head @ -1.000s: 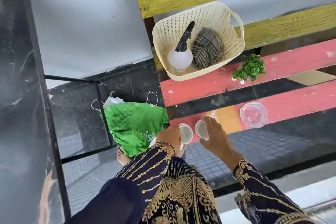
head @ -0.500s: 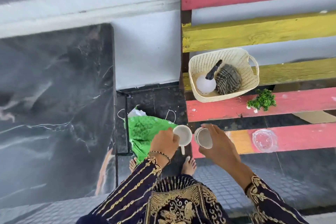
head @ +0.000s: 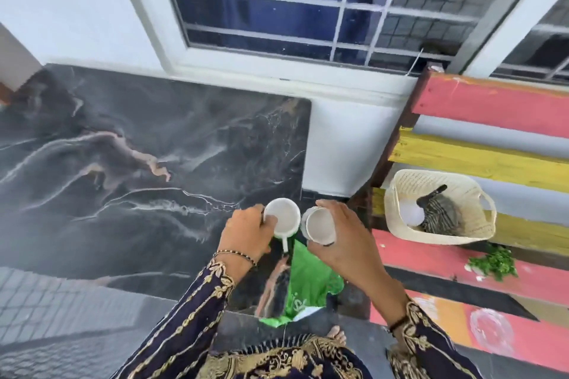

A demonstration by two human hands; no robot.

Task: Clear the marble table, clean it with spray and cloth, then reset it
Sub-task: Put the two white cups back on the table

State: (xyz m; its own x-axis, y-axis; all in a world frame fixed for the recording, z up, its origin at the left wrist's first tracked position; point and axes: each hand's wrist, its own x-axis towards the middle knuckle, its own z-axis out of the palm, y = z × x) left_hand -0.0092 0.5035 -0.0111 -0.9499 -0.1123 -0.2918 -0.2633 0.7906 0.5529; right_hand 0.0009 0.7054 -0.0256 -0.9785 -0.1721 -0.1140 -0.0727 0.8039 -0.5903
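Fingers (head: 271, 220) of the left hand (head: 243, 234) were clamped on a white ceramic mug (head: 282, 218), its handle pointing down toward the person. Just beside it, the right hand (head: 348, 240) wrapped its fingers around a second white cup (head: 319, 224), tilted so that its open mouth faced the camera. Both cups hung at the near right corner of the black marble tabletop (head: 138, 163), whose veined surface spread away to the left of the fingers. Below the fingers lay a green plastic bag (head: 308, 286). Well to the right of the fingers, a cream woven plastic basket (head: 409, 184) sat on a painted slatted bench (head: 492, 108), holding a white spray bottle (head: 411, 214) and a striped cloth (head: 443, 214).
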